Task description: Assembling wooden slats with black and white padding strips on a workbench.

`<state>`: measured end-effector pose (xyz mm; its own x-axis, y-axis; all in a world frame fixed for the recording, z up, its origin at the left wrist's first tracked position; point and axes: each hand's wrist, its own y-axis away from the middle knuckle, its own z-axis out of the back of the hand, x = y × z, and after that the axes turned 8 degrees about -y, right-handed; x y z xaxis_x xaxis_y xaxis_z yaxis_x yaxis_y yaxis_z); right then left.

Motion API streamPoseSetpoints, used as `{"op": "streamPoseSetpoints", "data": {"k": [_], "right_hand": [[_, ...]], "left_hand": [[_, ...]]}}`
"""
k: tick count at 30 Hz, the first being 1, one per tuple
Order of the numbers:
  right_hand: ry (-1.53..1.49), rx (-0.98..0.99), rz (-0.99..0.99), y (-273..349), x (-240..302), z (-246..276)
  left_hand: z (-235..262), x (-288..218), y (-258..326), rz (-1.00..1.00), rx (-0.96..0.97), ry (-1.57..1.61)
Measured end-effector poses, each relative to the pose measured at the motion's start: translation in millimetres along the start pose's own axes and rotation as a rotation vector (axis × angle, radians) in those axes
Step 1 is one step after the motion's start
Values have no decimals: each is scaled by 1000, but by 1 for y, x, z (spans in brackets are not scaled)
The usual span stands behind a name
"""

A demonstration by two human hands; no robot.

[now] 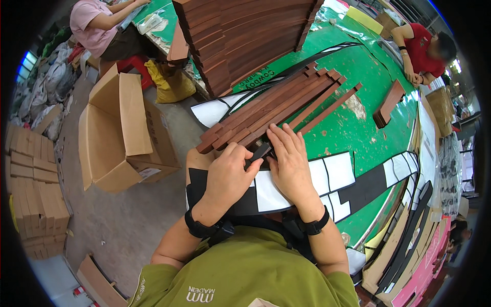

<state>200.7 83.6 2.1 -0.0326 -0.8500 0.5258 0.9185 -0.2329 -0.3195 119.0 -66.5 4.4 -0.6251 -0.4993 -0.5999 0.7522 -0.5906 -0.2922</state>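
Several stacks of brown boxes stand at the far left, with an open carton to their right on the grey floor. Past the carton, farther off, a person in a pink shirt sits near a yellow bag. A tall pile of reddish-brown wood rises at the far side of the green table.

At the table's near left edge, the left hand has its thumb and curled fingers closed on a small black piece, held at the near ends of a bundle of wooden strips. The bundle lies slanting away to the far right, its ends uneven, with a couple of strips spread apart on its right side. Just right of the piece, the right hand reaches forward with its fingers stretched out and side by side; whether its thumb also grips the piece cannot be told.

Black-and-white sheets lie under and beside the hands, running to the right. Farther right, a short wooden bundle rests apart on the table, and beyond it a person in a red shirt leans at the edge.
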Motion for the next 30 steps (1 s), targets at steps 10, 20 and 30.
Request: {"op": "streamPoseSetpoints", "data": {"k": [10,20,30], "right_hand": [[15,-1,10,1,-1,-1],[24,6,12,0,-1,-1],[38,12,40,0,4,2]], "left_hand": [[-2,3,0,-39,-13,47],[-1,2,-1,-18,19,44],[0,0,-4,-23,45,-53]]}}
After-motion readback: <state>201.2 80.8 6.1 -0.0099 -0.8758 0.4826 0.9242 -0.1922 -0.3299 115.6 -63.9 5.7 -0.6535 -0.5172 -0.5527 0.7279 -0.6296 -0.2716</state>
